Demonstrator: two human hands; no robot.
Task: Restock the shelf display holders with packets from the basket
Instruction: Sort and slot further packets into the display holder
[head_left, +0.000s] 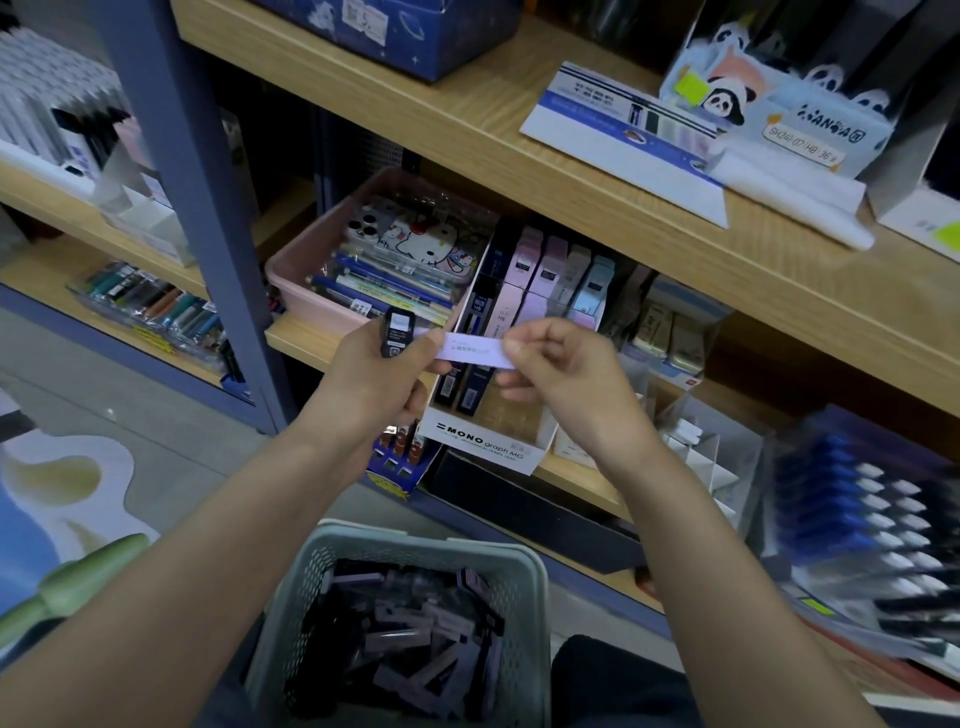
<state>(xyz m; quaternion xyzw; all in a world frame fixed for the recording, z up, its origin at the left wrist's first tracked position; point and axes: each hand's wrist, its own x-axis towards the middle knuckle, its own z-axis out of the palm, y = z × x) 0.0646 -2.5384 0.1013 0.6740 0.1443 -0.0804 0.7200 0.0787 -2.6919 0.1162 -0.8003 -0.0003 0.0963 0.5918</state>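
A slim lilac packet (475, 351) is held flat between both hands in front of the white MONO display holder (480, 447) on the middle shelf. My left hand (379, 371) grips its left end and also holds a small black packet (396, 331) upright. My right hand (563, 366) pinches the lilac packet's right end. The holder has rows of black, pink, lilac and pale blue packets (540, 275). Below, between my forearms, a grey-green mesh basket (524, 566) contains several black and lilac packets (415, 623).
A pink tray (291, 270) of pens and a cartoon phone case sits left of the holder. Clear acrylic dividers (711, 457) and blue pens (852, 514) lie to the right. The wooden shelf above (467, 119) carries a panda box (779, 104). A blue steel upright (208, 208) stands left.
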